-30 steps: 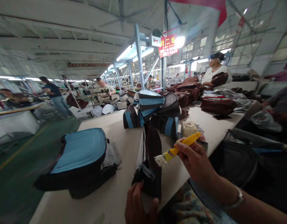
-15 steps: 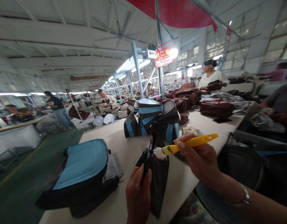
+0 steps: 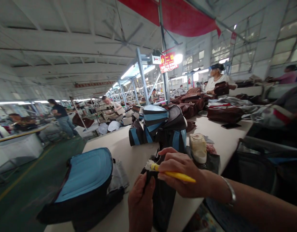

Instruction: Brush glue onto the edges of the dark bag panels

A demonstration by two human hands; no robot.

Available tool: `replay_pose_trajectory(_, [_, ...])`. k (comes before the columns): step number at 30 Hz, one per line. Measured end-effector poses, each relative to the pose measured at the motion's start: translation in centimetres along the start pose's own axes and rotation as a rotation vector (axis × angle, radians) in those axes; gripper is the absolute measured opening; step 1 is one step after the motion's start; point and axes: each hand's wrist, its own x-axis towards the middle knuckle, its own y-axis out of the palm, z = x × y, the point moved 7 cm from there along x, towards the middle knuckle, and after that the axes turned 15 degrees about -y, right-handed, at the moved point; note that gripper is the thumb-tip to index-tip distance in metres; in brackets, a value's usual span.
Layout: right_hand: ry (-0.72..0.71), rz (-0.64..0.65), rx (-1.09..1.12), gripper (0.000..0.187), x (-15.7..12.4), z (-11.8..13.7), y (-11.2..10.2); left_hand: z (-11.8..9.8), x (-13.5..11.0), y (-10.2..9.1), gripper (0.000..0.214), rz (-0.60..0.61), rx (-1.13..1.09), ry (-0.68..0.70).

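My right hand (image 3: 180, 172) is closed around a yellow-handled paintbrush (image 3: 179, 176). Its pale, clumped bristles rest at the upper edge of a black bag piece (image 3: 162, 203), close to my left fingers. My left hand (image 3: 141, 199) grips that dark piece between thumb and fingers, over the near part of the table. Part of the piece is hidden behind my right hand. Beyond the right hand stands a cream-coloured container (image 3: 198, 148), with its contents not visible.
A blue and black bag (image 3: 87, 174) lies at the left on the white table (image 3: 121, 141). Several blue-and-black bags (image 3: 155, 124) are stacked ahead. Brown bags (image 3: 224, 114) and a dark phone (image 3: 231, 126) are at the far right. A co-worker (image 3: 220, 80) in white holds a brown bag.
The brush in my right hand has moved left and turned, its handle now pointing down to the right. The cream container has come into fuller view. My left hand still grips the black piece.
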Motion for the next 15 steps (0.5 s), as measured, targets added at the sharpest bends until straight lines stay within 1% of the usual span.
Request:
replay_pose_trajectory(2, [0.002, 0.013, -0.031, 0.012, 0.0, 0.1, 0.4, 0.4, 0.2, -0.2, 0.028, 0.001, 0.017, -0.005])
replay_pose_trajectory(5, [0.061, -0.049, -0.036, 0.013, 0.0, -0.3, 0.3, 0.6, 0.2, -0.6, 0.029, -0.048, 0.048, 0.022])
replay_pose_trajectory(8, [0.026, 0.007, -0.009, 0.011, 0.0, -0.3, 0.8, -0.3, -0.4, -1.1, 0.028, -0.134, 0.107, 0.058])
replay_pose_trajectory(9, [0.046, -0.005, -0.019, 0.008, -0.2, -0.6, 0.5, -0.7, -0.6, -1.2, 0.028, -0.156, 0.159, 0.072])
replay_pose_trajectory(10, [0.108, -0.061, -0.021, 0.006, -0.6, -1.2, -0.2, -1.3, -0.9, -1.4, 0.028, -0.177, 0.220, 0.100])
replay_pose_trajectory(11, [0.220, -0.162, 0.006, 0.004, -1.2, -2.2, -1.2, -2.0, -1.3, -1.7, 0.029, -0.195, 0.283, 0.142])
replay_pose_trajectory(13, [0.529, -0.439, 0.176, 0.004, -3.6, -4.5, -3.4, -3.4, -2.0, -2.7, 0.028, -0.224, 0.405, 0.247])
replay_pose_trajectory(15, [0.812, -0.718, 0.418, 0.013, -6.5, -6.1, -4.6, -4.5, -2.4, -4.4, 0.027, -0.290, 0.512, 0.358])
